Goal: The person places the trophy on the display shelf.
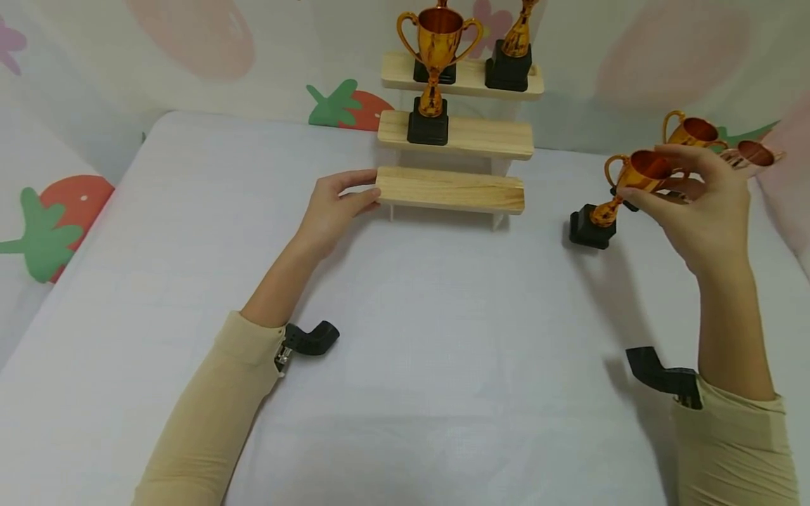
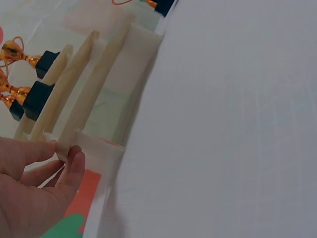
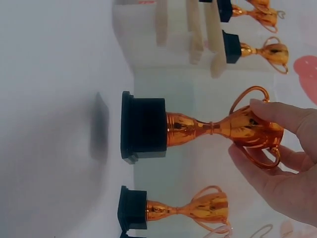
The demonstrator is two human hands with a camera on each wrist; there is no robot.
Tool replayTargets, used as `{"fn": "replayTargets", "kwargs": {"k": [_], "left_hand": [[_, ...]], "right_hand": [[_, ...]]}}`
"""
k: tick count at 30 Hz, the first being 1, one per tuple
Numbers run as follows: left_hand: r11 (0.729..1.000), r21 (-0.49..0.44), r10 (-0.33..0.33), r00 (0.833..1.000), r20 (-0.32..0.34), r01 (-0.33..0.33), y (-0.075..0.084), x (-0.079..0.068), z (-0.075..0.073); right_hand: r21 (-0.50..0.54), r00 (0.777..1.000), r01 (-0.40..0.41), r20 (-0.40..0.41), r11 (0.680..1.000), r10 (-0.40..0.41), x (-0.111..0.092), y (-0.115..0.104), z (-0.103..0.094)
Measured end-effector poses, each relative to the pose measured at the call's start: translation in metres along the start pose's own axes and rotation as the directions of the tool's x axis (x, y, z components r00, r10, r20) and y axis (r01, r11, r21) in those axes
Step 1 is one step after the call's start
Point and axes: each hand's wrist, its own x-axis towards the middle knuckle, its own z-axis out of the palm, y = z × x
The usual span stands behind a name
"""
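Note:
My right hand (image 1: 715, 193) grips a gold-coloured trophy cup (image 3: 198, 128) by its bowl, thumb on one side and fingers on the other. In the right wrist view its black square base hangs apart from the table, with a shadow beneath. At the lowest step (image 1: 451, 190) of a three-tier wooden display stand, my left hand (image 1: 329, 211) pinches the left end of the board between thumb and fingers. One gold trophy (image 1: 429, 123) stands upright at the left of the middle step. Two more are on the top step (image 1: 468, 86), one partly hidden behind it.
Behind my right hand, at the table's right side, stand another gold trophy (image 1: 692, 132) and a pinkish one (image 1: 753, 156), both partly covered by the hand. A white cloth covers the table (image 1: 430, 337). A curtain with strawberry prints (image 1: 367, 111) hangs behind the stand.

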Motion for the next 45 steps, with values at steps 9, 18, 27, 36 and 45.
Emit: {"fn": "replayTargets", "kwargs": {"k": [9,18,27,36,45], "left_hand": [[1.0,-0.029,-0.009,1.0,0.006,0.009,0.001,-0.001,0.002],[0.999,-0.037,-0.015,1.0,0.007,0.015,0.0,0.0,0.003],[0.999,-0.03,-0.013,1.0,0.005,0.013,0.0,0.001,0.003],[1.0,-0.023,-0.02,1.0,0.005,0.021,0.0,0.001,0.002],[0.999,-0.029,-0.016,1.0,0.009,0.016,0.001,0.0,0.001]], "right_hand": [[0.022,1.0,0.018,0.001,1.0,-0.018,0.0,-0.005,0.001],[0.002,0.997,0.082,-0.016,0.997,-0.082,0.006,-0.016,0.004],[0.064,0.997,0.081,-0.004,0.995,-0.081,0.017,-0.027,0.003],[0.104,0.995,0.104,0.001,0.989,-0.104,0.027,-0.04,0.004],[0.119,0.996,0.083,0.008,0.989,-0.085,0.036,-0.057,0.005]]}}
